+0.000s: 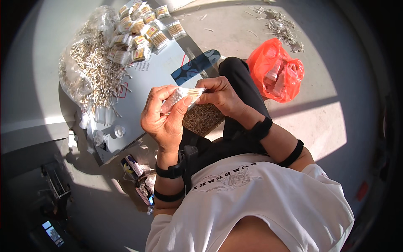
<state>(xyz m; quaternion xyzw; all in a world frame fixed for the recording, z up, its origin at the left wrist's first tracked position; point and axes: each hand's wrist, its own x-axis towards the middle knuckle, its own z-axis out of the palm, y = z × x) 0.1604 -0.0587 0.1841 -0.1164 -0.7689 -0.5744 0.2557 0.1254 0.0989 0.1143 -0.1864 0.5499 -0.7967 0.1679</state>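
Cotton-swab bundle (181, 97) gripped by left hand (164, 117) and right hand (220, 95); loose swab heap (90, 67) at ten o'clock, red bag (277, 71) at two

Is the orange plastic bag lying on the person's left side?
No, the orange plastic bag lies on the floor to the person's right, beyond the right hand and the raised knee.

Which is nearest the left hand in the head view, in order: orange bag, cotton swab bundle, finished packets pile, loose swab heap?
1. cotton swab bundle, held in the left hand.
2. loose swab heap, up-left on the floor.
3. finished packets pile, farther up, near the top.
4. orange bag, far right, past the knee.
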